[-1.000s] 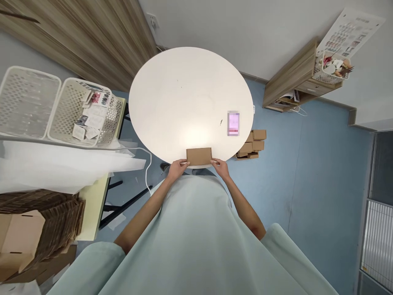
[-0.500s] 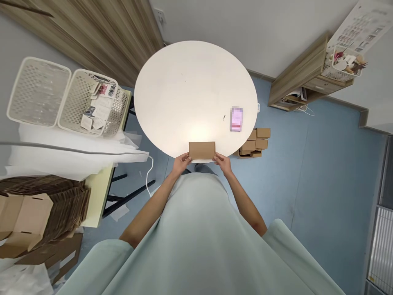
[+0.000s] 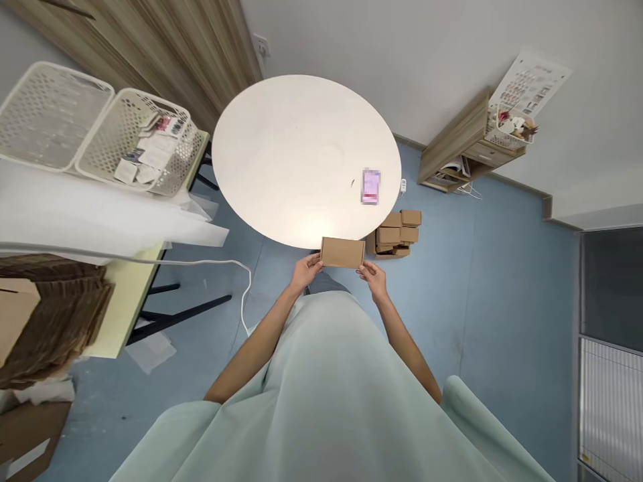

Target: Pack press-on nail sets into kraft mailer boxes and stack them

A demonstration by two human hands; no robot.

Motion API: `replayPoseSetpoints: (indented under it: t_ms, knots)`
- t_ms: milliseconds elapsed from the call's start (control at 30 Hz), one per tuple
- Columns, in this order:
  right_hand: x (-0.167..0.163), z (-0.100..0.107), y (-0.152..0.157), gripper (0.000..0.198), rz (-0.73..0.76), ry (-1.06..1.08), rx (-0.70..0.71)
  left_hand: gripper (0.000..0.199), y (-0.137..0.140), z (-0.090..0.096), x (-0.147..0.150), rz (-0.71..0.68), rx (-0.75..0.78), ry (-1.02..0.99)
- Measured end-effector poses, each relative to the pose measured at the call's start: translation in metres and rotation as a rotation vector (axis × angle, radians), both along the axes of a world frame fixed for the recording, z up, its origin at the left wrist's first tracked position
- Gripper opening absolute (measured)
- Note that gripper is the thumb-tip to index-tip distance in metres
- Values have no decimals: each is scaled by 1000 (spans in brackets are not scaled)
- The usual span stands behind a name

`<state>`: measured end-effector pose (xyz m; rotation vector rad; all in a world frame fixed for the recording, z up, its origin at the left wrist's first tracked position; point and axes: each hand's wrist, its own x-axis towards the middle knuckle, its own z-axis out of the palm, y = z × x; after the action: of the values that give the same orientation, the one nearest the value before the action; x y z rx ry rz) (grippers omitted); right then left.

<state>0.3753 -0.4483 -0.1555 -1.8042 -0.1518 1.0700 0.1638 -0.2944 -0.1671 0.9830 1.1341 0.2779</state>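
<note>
A small brown cardboard box, flat and closed, is held between my two hands at the near edge of the round white table. My left hand grips its left end, thumb on the near corner. At the right end, my right hand pinches the near corner. The box overlaps the table's edge in view, its near part over the floor. On the table's right side lies a phone-like item with a blurred pink face, beside a small dark mark.
Several similar boxes are piled right of the table. To the left, a side table carries white baskets, white sheets and stacked flattened cardboard. A white cable hangs there. A wooden cabinet stands far right.
Both hands have drawn the box back off the tabletop toward my body and rightward, tilting it slightly. The whole view has shifted and turned toward the right.
</note>
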Motion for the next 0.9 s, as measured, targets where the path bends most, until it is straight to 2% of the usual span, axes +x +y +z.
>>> replayPoseSetpoints:
  t_ms: [133,233,367,500,667,900]
  knots:
    - [10,11,-60,57,-63,-33,-53,63,-35,8,29,-102,5,0]
    - [20,17,-93,58,-89,-48,-61,60,-52,15,52,-135,17,-45]
    - [41,17,-114,58,-106,-58,-51,58,-64,21,77,-212,78,-41]
    - [74,9,-117,57,-130,-32,-13,55,-66,22,104,-286,144,54]
    - [139,-8,-117,52,-145,-23,-14,48,-72,15,169,-333,188,161]
    - [273,-32,-145,52,-137,1,-80,49,-109,-4,301,-379,95,247]
